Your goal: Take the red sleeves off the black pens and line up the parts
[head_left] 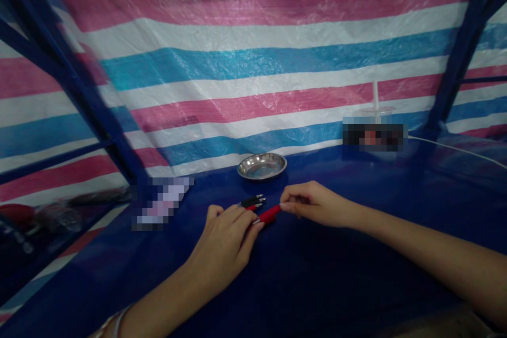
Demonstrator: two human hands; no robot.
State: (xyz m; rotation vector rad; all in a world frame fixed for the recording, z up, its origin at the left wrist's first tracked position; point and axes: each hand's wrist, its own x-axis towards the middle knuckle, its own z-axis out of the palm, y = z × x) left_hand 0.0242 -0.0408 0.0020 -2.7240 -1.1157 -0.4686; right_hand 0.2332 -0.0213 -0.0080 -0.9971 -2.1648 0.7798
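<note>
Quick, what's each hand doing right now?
Left hand: closed, holding the nearer red pen between thumb and fingers.
Right hand: closed, pinching that pen's other end.

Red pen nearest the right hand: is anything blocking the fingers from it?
Nothing visible: the right hand's fingertips are already at one end of the red pen. The left hand is at its other end; the other pens lie off to the left.

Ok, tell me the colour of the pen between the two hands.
The pen is mostly red, as the head view shows.
</note>
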